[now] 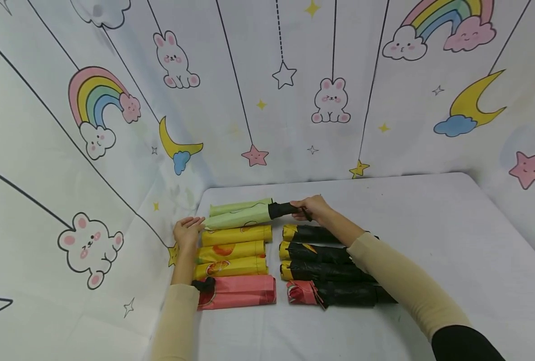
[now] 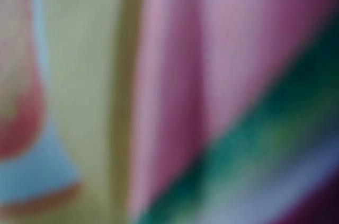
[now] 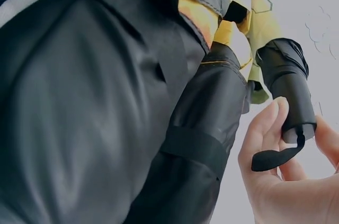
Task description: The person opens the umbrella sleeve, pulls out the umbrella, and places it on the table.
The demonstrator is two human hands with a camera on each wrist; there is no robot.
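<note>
A folded light green umbrella lies slantwise at the far end of the rows, its black handle toward the right. My right hand grips that handle; in the right wrist view, the thumb and fingers flank the handle, and a black strap dangles from its end. At the umbrella's other end is my left hand, fingers loosely bent and fingertips right at the green cloth. Another light green umbrella shows behind it. Blurred pink cloth fills much of the left wrist view, and no hand shows there.
Rolled yellow umbrellas and a pink-red one form the left column. To the right, under my right forearm, lie several black-wrapped umbrellas with yellow or red ends. A patterned white cloth wall stands behind the white table.
</note>
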